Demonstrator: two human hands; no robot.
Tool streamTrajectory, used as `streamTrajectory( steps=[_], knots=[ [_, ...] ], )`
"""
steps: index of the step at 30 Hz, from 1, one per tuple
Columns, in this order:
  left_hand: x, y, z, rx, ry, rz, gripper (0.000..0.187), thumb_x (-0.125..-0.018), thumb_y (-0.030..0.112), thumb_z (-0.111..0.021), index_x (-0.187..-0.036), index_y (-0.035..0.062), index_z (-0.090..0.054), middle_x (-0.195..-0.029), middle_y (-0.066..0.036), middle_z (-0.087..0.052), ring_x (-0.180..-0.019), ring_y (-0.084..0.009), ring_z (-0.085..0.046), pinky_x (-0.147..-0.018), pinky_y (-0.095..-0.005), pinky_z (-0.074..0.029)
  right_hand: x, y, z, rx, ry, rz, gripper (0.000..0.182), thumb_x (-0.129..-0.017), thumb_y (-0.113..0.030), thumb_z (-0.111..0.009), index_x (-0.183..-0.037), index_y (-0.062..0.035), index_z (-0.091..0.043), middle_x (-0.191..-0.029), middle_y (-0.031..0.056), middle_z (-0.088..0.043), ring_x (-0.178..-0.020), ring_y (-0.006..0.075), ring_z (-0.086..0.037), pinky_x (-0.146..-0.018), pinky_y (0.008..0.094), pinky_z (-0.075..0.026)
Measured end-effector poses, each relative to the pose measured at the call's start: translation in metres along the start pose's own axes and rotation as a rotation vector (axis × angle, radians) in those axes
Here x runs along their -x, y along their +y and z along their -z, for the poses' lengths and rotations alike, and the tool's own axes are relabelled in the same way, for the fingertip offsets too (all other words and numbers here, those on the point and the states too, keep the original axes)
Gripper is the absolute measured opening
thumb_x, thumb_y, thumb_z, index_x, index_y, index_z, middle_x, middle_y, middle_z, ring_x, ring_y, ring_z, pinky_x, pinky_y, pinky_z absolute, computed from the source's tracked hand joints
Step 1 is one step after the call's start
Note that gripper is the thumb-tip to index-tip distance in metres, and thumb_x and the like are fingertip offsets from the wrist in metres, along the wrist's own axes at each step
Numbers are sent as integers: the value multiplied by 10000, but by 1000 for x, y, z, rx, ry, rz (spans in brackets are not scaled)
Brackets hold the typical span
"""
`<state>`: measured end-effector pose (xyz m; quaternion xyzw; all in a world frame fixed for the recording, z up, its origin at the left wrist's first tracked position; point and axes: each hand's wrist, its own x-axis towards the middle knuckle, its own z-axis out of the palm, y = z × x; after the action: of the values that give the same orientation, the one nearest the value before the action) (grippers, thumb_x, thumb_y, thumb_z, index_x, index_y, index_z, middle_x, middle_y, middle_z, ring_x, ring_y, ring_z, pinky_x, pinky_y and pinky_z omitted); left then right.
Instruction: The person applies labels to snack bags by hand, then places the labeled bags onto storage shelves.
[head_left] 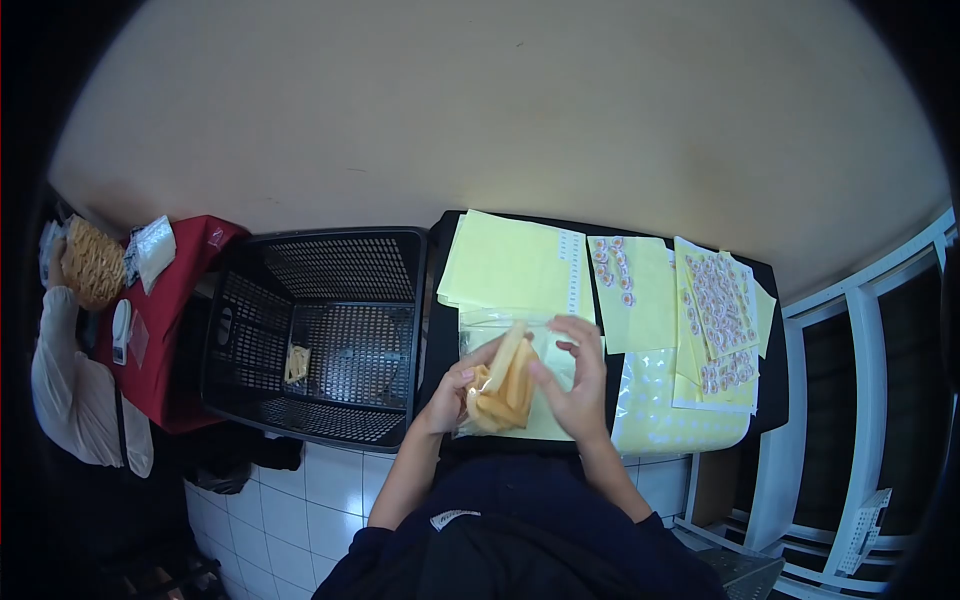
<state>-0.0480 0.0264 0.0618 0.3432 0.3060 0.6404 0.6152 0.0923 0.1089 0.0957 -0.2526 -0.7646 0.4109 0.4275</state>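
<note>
Head view: a small dark table (440, 300) stands against a plain beige wall (500, 110), above a white tiled floor (290, 500). Pale yellow sheets (505, 265) cover most of the table, and some sheets on the right carry round stickers (720, 295). Just left of the table sits a black plastic basket (320, 335) with one small packet (296, 363) inside. Farther left, a red cloth (175, 310) holds more packets, beside another person's white sleeve (65, 390). Over the table's near edge, the left hand (452, 395) and the right hand (578, 385) both grip a clear plastic bag (497, 385). The bag holds pale orange, stick-shaped snacks, bunched upright between the two hands.
</note>
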Motion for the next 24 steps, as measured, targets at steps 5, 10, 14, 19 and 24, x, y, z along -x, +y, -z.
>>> streamTrajectory(
  steps=[5,10,14,19,24],
  knots=[
    [8,5,0,121,-111,121,734,-800,443,-390,-1322,-43,-221,-1317,-178,-340,-1183,-252,-392,-992,-333,-292,-17,0,10,-302,-24,-211,244,-739,-88,-643,-966,-29,-576,-1012,98,-527,-908,189,-556,-754,282,-454],
    [10,4,5,-382,-71,27,570,-885,362,-375,-1291,-27,-283,-1253,-154,-394,-1162,-209,-385,-976,-319,-285,-16,3,10,-234,-142,-177,109,-749,-47,-624,-848,-8,-600,-863,84,-579,-791,168,-587,-682,252,-467],
    [11,-7,-2,-321,138,8,440,-907,290,-365,-1220,-19,-353,-1173,-137,-434,-1114,-188,-400,-947,-311,-301,-17,-3,9,-124,-181,-129,68,-750,-20,-617,-800,12,-584,-814,87,-582,-753,146,-577,-692,255,-469],
    [6,-5,-15,-413,224,-298,157,-874,131,-458,-989,26,-448,-1024,-103,-481,-969,-143,-460,-859,-281,-357,-10,-10,14,-17,-117,8,99,-710,-31,-651,-794,-5,-604,-762,85,-607,-708,173,-588,-642,256,-450],
    [7,-8,-18,-315,243,-366,67,-831,69,-522,-840,36,-465,-975,-102,-503,-937,-147,-474,-843,-290,-370,-6,-16,4,4,-18,-43,254,-669,-34,-687,-908,-40,-604,-712,51,-645,-710,170,-604,-698,280,-449]
  ],
)
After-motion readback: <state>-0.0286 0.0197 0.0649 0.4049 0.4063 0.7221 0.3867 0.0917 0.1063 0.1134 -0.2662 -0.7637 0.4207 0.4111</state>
